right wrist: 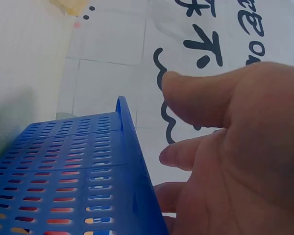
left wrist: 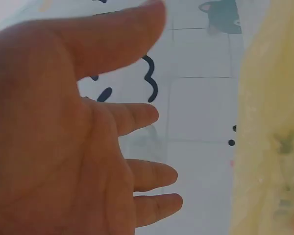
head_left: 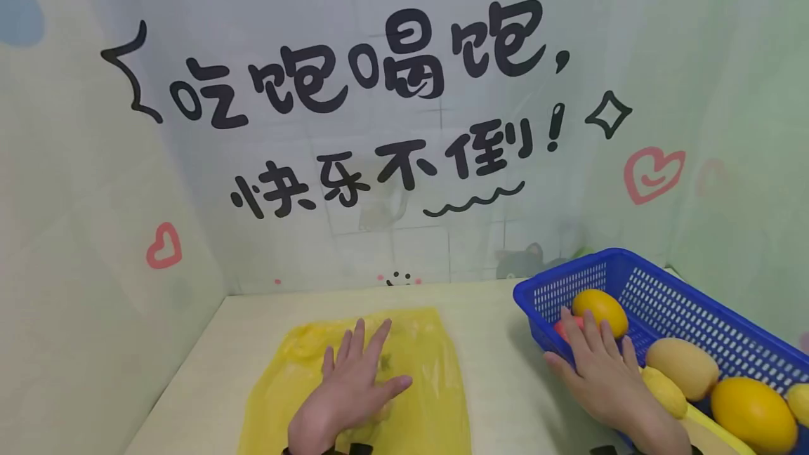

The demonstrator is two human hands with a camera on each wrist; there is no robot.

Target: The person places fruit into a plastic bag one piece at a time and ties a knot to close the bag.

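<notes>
A yellow plastic bag (head_left: 436, 371) lies flat on the table, with a dark printed mark on it. Over the bag hovers my left hand (head_left: 354, 385), fingers straight and spread, holding nothing; its bare palm (left wrist: 63, 147) shows in the left wrist view. My right hand (head_left: 603, 374) is stretched out, palm down, above the near left rim of a blue plastic basket (head_left: 701, 307), its fingers straight. In the right wrist view that hand (right wrist: 235, 161) is beside the basket's slotted wall (right wrist: 78, 166). An orange fruit (head_left: 600, 311) and a red one (head_left: 571, 326) sit by the right fingertips.
Farther along the basket are a tan oval fruit (head_left: 682, 367), another orange fruit (head_left: 755, 413), a lemon (head_left: 663, 392) and a banana (head_left: 714, 430). The pale table (head_left: 196, 371) ends at a printed curtain (head_left: 404, 244) behind, with similar sheets at both sides.
</notes>
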